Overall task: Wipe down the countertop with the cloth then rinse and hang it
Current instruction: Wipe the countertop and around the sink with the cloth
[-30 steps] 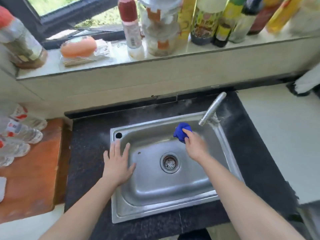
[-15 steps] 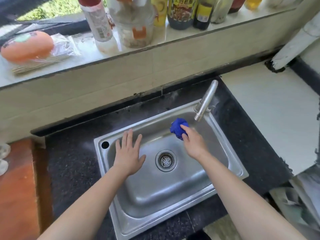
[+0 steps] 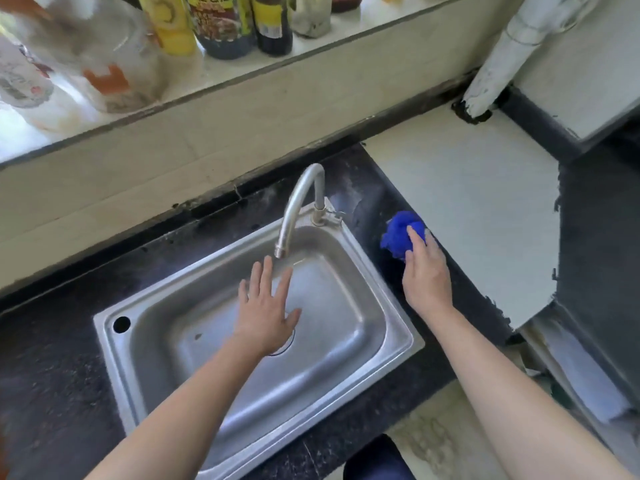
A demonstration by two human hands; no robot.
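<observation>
Moved from sink to countertop (image 3: 372, 202), bunched blue cloth (image 3: 398, 237).

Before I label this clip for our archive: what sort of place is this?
Most likely a home kitchen. A steel sink with a curved tap sits in a dark stone countertop, and sauce bottles line the window ledge above. The right hand presses a blue cloth onto the countertop.

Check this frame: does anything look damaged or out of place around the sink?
Yes. The white pipe has peeling paint and a ragged dark patch at its base, and the pale counter edge looks chipped. The blue cloth under the right hand looks normal.
</observation>
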